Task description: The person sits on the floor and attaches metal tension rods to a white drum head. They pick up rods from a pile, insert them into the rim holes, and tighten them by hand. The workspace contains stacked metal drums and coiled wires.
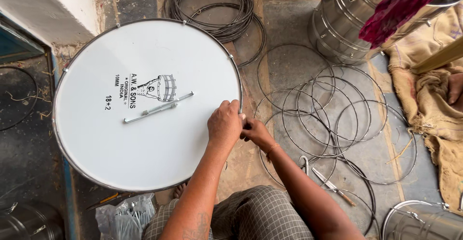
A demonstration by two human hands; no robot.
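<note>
Left hand [224,123]: fingers curled over drum [144,105] rim, 3 o'clock.
Right hand [255,133]: fingers pinching rim hardware; detail hidden.
Risk: loose rods [159,107] may roll off drumhead if drum tilts.

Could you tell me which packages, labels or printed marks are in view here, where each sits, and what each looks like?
Printed mark: black emblem, a figure beside a drum with lines of lettering, left of centre on the white drumhead; two metal rods lie just below it.
Plastic bag: clear, crumpled, on the floor below the drum, holding slim metal pieces.
No signs or screens.
</note>
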